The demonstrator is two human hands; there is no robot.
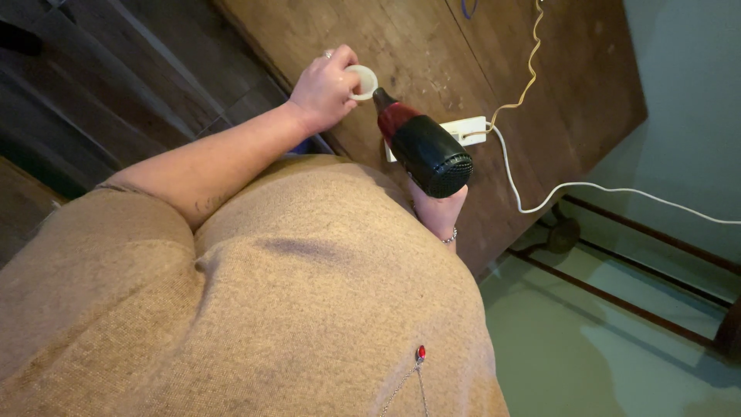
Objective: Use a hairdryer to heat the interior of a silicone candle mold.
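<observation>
My left hand grips a small white round ring-shaped piece over the wooden tabletop. My right hand holds a hair dryer with a black body and a red front. Most of that hand is hidden under the dryer, and a bracelet shows at the wrist. The dryer's narrow dark nozzle points at the white piece and nearly touches it. My tan sweater fills the lower left of the view.
A white power strip lies on the table behind the dryer. A white cable runs from it to the right, and a yellowish cord trails up across the table. Dark floor bars cross a green floor beyond the table edge.
</observation>
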